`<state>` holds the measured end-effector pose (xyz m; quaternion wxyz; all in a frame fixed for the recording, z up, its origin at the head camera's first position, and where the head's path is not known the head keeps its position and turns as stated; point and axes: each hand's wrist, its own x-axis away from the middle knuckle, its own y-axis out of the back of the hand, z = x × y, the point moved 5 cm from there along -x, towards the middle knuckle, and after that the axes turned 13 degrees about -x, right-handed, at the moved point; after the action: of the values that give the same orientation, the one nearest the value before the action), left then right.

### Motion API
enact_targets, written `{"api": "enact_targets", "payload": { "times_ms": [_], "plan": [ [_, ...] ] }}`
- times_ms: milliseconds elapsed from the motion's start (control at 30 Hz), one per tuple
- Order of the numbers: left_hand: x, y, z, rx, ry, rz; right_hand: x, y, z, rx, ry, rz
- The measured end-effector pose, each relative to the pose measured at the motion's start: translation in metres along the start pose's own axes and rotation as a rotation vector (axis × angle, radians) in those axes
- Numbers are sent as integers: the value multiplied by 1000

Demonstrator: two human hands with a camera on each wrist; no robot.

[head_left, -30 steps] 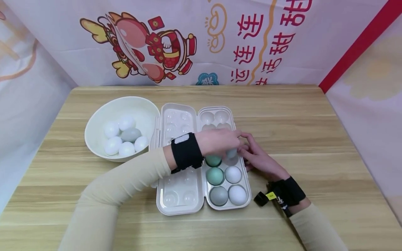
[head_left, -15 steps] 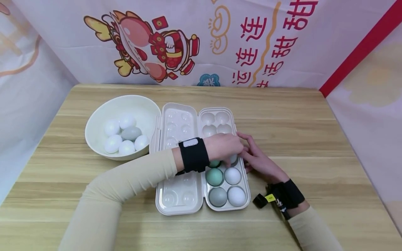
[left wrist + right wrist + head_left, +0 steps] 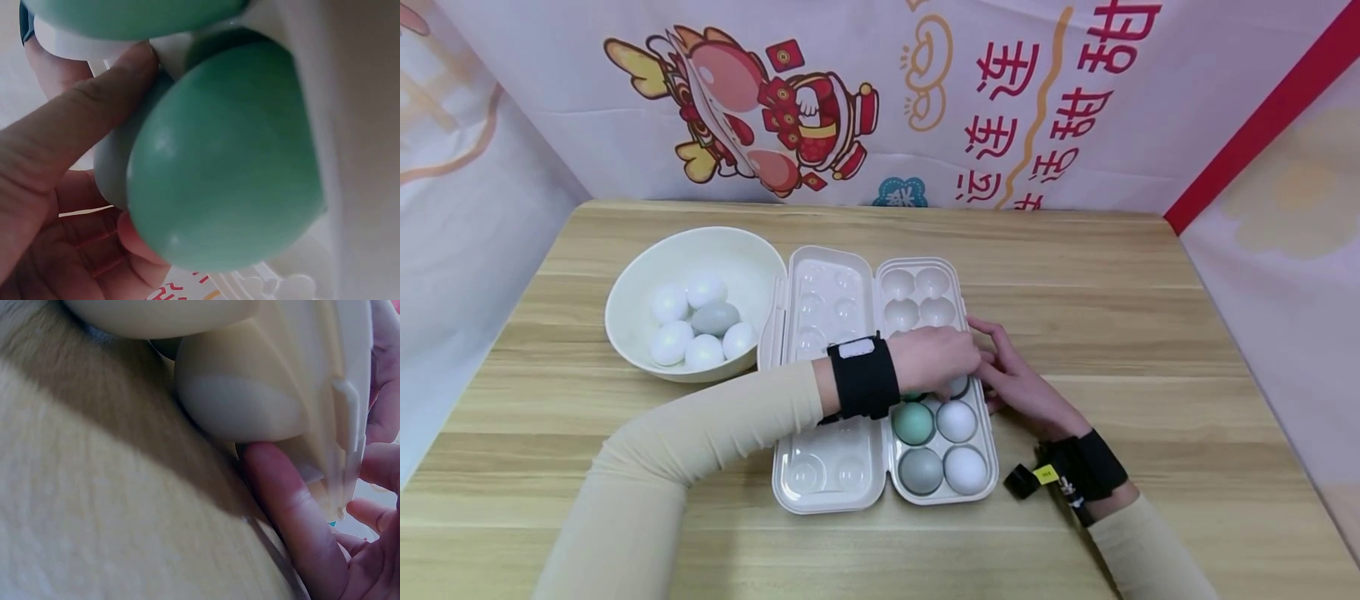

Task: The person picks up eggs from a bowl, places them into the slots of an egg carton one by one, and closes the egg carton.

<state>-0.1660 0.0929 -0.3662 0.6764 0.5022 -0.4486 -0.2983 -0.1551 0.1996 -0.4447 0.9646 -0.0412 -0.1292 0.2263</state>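
An egg carton lies with its lid folded out to the left. My left hand reaches across it and grips a pale grey egg in the right row, partly hidden by the fingers. Beside that egg is a green egg in the left wrist view. Nearer me sit another green egg, a grey egg and two white eggs. My right hand holds the carton's right side, its thumb low beneath a cup and other fingers by the rim.
A cream bowl stands left of the carton, with several white eggs and one grey egg inside. The carton's far cups show no eggs. A printed cloth hangs behind the wooden table.
My left hand has come down and slightly toward me over the carton, lowering the grey egg into the right row. The right hand stays at the carton's side.
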Motion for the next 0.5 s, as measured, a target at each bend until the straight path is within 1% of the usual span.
{"api": "enact_targets", "payload": {
  "times_ms": [167, 500],
  "plan": [
    [1, 0, -1, -19, 12, 6, 0, 0, 0, -5, -3, 7],
    [2, 0, -2, -23, 9, 11, 0, -1, 0, -16, 7, 14]
  ]
}}
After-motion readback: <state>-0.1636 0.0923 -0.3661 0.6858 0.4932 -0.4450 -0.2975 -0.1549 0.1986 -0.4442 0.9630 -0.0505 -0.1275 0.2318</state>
